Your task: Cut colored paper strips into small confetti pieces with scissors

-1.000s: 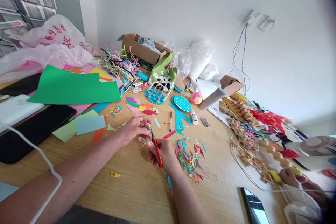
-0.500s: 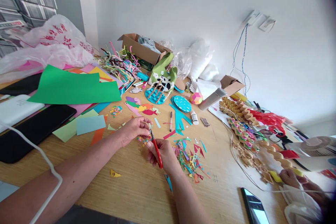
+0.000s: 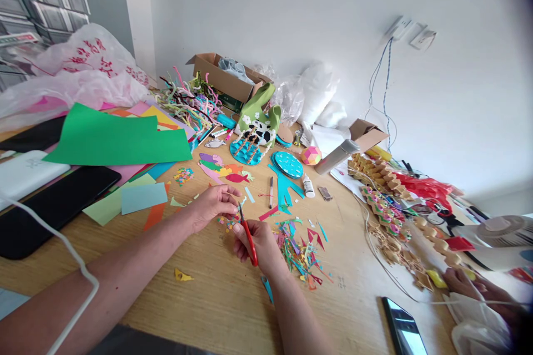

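My right hand (image 3: 259, 244) grips a pair of red-handled scissors (image 3: 249, 239), blades pointing up and away from me. My left hand (image 3: 220, 203) is pinched at the blade tips, on a small white scrap of paper (image 3: 243, 199) mostly hidden by the fingers. Below the hands lies a little heap of coloured paper bits (image 3: 225, 224), partly covered. To the right of my right hand spreads a pile of colourful paper offcuts (image 3: 300, 252). Beyond both hands are paper fish cut-outs (image 3: 237, 178) in several colours and a pen (image 3: 271, 192).
Coloured paper sheets (image 3: 120, 136) lie at left beside a black phone-like slab (image 3: 62, 208). At the back stand a green panda-decorated holder (image 3: 260, 122) and a cardboard box (image 3: 220, 75). A grey bottle (image 3: 337, 156), a phone (image 3: 403, 326) and another person's hands (image 3: 466, 283) are at right.
The white scrap at the scissor tips has shifted slightly and now shows as a curled sliver. My hands stay nearly in place. The other person's hands at right have moved a little.
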Demonstrator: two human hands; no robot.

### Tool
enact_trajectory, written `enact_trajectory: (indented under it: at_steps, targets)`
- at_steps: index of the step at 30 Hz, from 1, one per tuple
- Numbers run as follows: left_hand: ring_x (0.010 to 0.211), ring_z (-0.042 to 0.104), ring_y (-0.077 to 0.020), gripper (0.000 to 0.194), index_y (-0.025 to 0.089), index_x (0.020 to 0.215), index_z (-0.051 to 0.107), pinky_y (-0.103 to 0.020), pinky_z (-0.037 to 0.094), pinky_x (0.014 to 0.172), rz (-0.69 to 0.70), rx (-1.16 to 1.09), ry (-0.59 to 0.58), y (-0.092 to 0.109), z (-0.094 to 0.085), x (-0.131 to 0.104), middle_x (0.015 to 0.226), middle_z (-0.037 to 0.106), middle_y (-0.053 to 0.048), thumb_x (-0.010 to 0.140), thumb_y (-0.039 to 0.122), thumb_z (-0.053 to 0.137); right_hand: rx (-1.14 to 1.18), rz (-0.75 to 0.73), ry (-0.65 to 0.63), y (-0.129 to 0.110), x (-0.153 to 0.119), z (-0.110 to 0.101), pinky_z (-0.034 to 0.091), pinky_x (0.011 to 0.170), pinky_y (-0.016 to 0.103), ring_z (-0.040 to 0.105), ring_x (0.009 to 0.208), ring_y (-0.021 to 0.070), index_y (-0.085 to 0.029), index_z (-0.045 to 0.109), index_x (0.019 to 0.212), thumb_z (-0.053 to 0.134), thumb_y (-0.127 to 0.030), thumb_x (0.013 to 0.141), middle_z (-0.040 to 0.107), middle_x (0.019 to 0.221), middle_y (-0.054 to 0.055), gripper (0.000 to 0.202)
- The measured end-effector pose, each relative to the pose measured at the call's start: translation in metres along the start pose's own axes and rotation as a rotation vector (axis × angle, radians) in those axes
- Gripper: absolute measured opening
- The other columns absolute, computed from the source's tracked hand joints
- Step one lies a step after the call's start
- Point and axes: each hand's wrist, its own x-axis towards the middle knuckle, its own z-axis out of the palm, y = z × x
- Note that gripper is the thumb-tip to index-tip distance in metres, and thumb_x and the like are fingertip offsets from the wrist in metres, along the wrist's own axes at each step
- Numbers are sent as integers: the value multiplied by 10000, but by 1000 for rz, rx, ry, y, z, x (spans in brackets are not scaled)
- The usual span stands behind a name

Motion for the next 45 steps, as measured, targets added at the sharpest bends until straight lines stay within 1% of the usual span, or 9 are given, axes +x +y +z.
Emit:
enact_trajectory:
  at_steps: [8,15,21,26,33,39,42,45]
  targets:
    - [562,531,-89,369,136,899,570,-224,418,537,15,-1,-3,-2,-1,1,653,583,29,553,114,696,-2,12,5,-1,0,0,385,308,166,485,316,88,-138,532,600,678,-578,653,544,420,-14,466]
    - [563,538,-91,408,131,926,561,-233,412,547,7,11,-1,-3,-1,2,675,601,19,554,151,727,-14,9,17,0,0,0,385,309,170,485,316,90,-138,531,598,662,-590,662,551,419,-7,475]
    - [554,530,-88,393,135,927,556,-225,410,527,25,20,-5,-3,-1,1,674,590,22,565,139,709,-33,19,10,-1,-1,0,381,311,170,484,319,89,-136,546,616,644,-615,664,560,430,-3,492]
    - [577,539,-92,379,138,914,554,-221,419,529,23,-3,13,-2,0,1,677,585,22,561,132,691,-52,34,10,-2,-1,0,383,312,176,490,324,94,-138,549,628,637,-633,658,576,444,6,504]
    - [586,540,-93,386,137,943,548,-219,424,533,21,13,11,-1,-1,1,685,593,15,579,131,677,-39,18,8,-2,-2,-1,375,309,168,482,317,87,-131,558,622,644,-598,677,567,433,-1,478]
    - [584,545,-97,389,138,933,553,-232,423,563,37,19,23,0,-1,0,678,598,18,567,143,683,-56,43,3,-4,-2,0,371,309,169,480,313,86,-124,578,657,641,-603,672,581,444,4,483]
    - [587,550,-99,387,139,930,558,-245,427,590,50,26,32,0,-1,0,692,599,16,566,156,690,-56,54,1,-5,-3,0,365,305,166,478,309,84,-133,561,648,638,-605,673,590,452,8,479]
    - [590,542,-99,389,141,941,557,-251,425,604,69,38,31,-1,-2,1,688,592,22,575,157,688,-48,48,5,-6,-4,0,362,303,160,475,308,82,-153,512,620,645,-593,676,585,444,2,463]
